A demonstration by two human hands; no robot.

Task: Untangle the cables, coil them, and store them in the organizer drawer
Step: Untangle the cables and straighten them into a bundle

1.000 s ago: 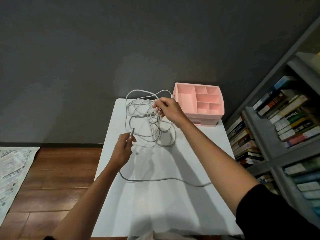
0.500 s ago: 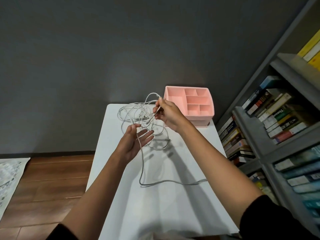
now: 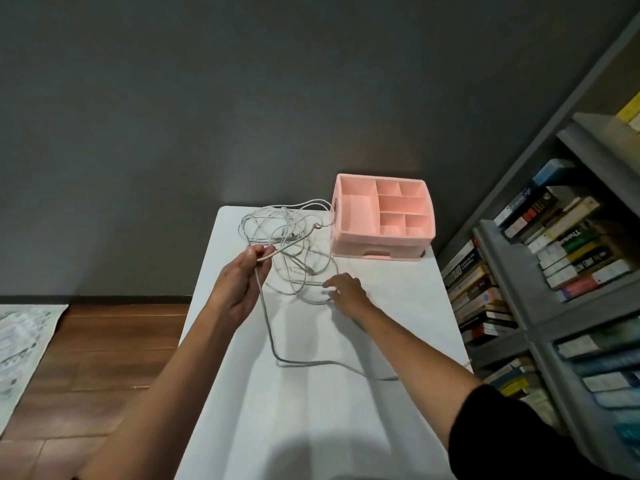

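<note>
Left hand pinches one cable strand, raised. Tangle lies on the table, just beyond both hands. Right hand is nearer, fingers spread flat, pressing its near loop. Organizer stands right of tangle.

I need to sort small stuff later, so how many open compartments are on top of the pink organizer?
6 in the organizer: one large along the left side, two small at the back, one wide in the middle, two small at the front.
</note>
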